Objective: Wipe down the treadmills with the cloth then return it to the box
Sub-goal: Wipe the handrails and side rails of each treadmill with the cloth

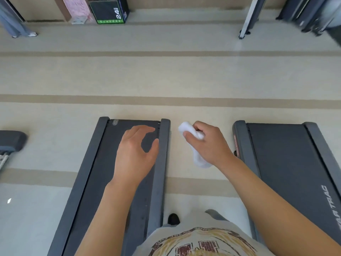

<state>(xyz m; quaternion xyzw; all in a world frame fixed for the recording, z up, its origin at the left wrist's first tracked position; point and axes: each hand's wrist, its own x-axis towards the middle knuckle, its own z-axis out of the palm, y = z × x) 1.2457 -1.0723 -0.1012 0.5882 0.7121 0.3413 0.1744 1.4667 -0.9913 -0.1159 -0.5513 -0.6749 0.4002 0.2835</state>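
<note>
Two dark treadmills lie on the pale floor: one [96, 172] under my left arm, another [287, 163] at the right. My right hand [208, 143] grips a white cloth [199, 159] above the floor gap between them; part of the cloth hangs below my fist. My left hand [136, 150] hovers over the left treadmill's belt near its far end, fingers loosely curved and holding nothing. I see no cloth box that I can identify.
A black cube marked 24 [108, 10] and a pink item [77, 8] stand at the far wall. Another person's legs [16, 24] are at far left. A white frame leg [247, 19] and dark machines [310, 13] sit far right. Another machine's end [11, 141] is at left.
</note>
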